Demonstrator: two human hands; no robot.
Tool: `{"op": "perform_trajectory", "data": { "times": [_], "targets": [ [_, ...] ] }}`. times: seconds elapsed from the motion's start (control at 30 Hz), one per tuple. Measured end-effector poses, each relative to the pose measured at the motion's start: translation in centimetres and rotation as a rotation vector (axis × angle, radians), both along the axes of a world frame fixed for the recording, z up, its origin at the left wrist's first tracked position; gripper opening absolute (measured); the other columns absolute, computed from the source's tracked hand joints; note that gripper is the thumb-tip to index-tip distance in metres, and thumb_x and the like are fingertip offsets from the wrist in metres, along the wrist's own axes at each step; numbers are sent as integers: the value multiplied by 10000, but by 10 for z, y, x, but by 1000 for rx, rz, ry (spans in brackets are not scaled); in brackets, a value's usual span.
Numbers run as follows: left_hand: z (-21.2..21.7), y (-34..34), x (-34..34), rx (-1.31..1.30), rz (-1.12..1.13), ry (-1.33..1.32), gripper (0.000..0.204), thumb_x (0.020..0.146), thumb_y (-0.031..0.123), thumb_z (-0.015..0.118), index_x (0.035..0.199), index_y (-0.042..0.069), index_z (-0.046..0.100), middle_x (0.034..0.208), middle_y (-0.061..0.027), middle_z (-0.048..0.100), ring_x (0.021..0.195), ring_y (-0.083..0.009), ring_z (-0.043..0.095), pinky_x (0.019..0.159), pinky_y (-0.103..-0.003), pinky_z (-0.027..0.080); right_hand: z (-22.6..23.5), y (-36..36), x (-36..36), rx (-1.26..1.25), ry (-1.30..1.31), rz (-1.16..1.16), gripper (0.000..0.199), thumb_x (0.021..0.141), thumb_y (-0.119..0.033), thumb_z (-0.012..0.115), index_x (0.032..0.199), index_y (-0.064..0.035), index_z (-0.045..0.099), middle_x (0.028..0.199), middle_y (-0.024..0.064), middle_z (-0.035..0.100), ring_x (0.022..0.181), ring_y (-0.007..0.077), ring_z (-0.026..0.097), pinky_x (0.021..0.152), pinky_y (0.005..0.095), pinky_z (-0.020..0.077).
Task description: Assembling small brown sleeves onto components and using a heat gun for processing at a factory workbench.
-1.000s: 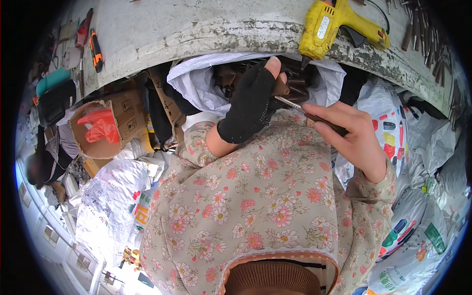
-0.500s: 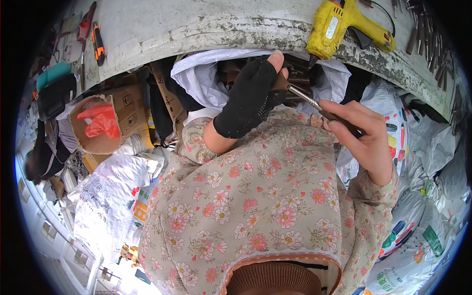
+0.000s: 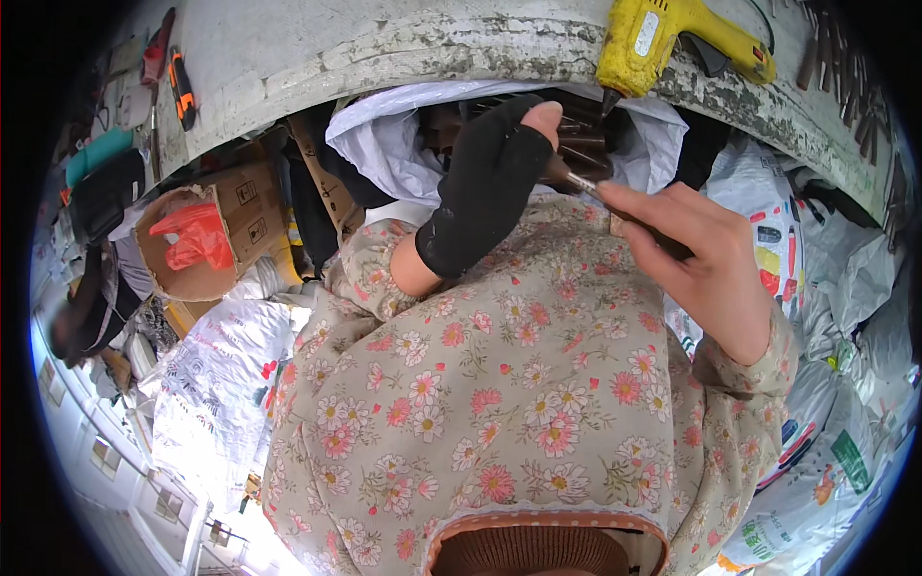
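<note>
My left hand (image 3: 488,182), in a black fingerless glove, is closed round a brown piece (image 3: 557,171), most of which the glove hides. Between the thumb and fingers of my right hand (image 3: 706,250) is a slim dark-brown handle with a metal shaft (image 3: 582,183). The shaft's far end meets the brown piece at my left hand; whether it sits inside cannot be made out. Below both hands, a white plastic bag (image 3: 370,144) gapes under the table edge, with several dark-brown pieces (image 3: 584,149) in it.
A yellow glue gun (image 3: 639,43) lies on the worn table (image 3: 403,48), its nozzle over the edge above the bag. Several brown-handled tools (image 3: 836,58) lie at far right. An orange-black utility knife (image 3: 181,88) lies left; below it stands a cardboard box (image 3: 254,221) holding a red bag.
My right hand has moved left, toward my left hand, and less of the metal shaft shows. My left hand has turned slightly. The view has shifted a little.
</note>
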State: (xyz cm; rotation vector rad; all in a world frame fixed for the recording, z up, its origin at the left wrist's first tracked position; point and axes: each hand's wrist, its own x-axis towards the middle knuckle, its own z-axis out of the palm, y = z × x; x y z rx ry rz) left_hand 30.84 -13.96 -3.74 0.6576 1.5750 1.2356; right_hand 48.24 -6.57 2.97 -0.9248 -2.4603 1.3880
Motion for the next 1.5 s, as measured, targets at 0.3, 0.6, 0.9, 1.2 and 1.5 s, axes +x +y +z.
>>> {"op": "perform_trajectory", "data": {
  "times": [0.3, 0.6, 0.9, 1.2, 1.5],
  "targets": [
    [-29, -8, -22, 129, -298, 102, 187, 799, 205, 629, 895, 46, 608, 772, -11, 570, 687, -109, 533, 620, -263, 431, -38, 0, -3, -134, 61, -77, 260, 738, -39, 628, 995, -81, 639, 712, 103, 579, 592, 226, 571, 536, 285, 454],
    [-6, 10, -63, 428, -338, 1089, 257, 593, 28, 690, 833, 53, 600, 866, -127, 590, 824, -262, 586, 681, -332, 468, -125, -30, -32, 127, 85, 78, 275, 728, -71, 619, 1000, -105, 630, 775, 84, 538, 723, 256, 541, 648, 333, 453],
    [-36, 133, -212, 216, -144, 1727, 347, 759, 256, 602, 1093, 161, 578, 1119, -84, 560, 1026, -258, 535, 834, -381, 437, -114, -18, -28, 119, 90, 117, 359, 743, -73, 620, 1098, -114, 596, 830, 77, 510, 753, 224, 509, 648, 308, 431],
    [-17, 165, -208, -25, -247, 1695, 326, 777, 272, 560, 1061, 113, 585, 1083, -120, 572, 1021, -294, 523, 843, -394, 416, -42, 91, 23, 243, 169, -493, 215, 786, -128, 619, 996, -105, 658, 669, 54, 539, 602, 140, 498, 560, 263, 411],
    [-10, 119, -144, 330, 73, 1230, 262, 798, 175, 604, 1024, 43, 618, 941, -84, 622, 910, -187, 558, 784, -314, 441, -109, 252, 115, 794, -593, -842, 476, 774, -310, 623, 1196, -113, 526, 972, 124, 616, 866, 279, 595, 729, 336, 472]
  ]
}}
